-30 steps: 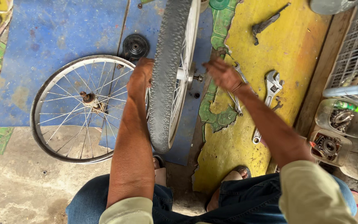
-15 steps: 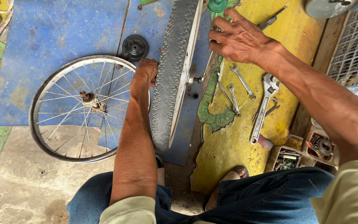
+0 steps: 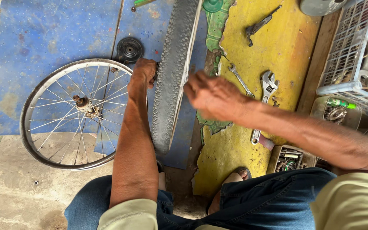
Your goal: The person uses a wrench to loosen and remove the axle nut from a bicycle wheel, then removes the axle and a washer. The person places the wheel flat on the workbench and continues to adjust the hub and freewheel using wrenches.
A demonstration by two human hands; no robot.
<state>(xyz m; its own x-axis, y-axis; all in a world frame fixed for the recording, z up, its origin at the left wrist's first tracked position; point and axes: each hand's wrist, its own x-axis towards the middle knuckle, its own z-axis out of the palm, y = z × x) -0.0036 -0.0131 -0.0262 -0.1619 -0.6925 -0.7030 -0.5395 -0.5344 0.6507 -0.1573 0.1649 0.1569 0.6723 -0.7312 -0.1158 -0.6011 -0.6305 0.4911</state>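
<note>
Left hand [image 3: 143, 76] grips the upright tyred wheel [image 3: 173, 72] mid-frame — best kept clamped firm — while the open, empty right hand [image 3: 211, 96] hovers just beside its rim.

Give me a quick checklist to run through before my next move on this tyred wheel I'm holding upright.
1. Left hand gripping the tyred wheel: ok, fingers wrap its tread.
2. Wheel standing upright: ok, seen edge-on between the knees.
3. Right hand free: cannot tell, it is blurred beside the rim and shows no tool.
4. Tools within reach: ok, the adjustable wrench and the combination spanner lie on the yellow board.
5. Bare spoked rim out of the way: ok, flat on the floor to the left, under the left forearm.
6. Feet away from the wheel: cannot tell, a sandalled foot lies close to its base.
</note>
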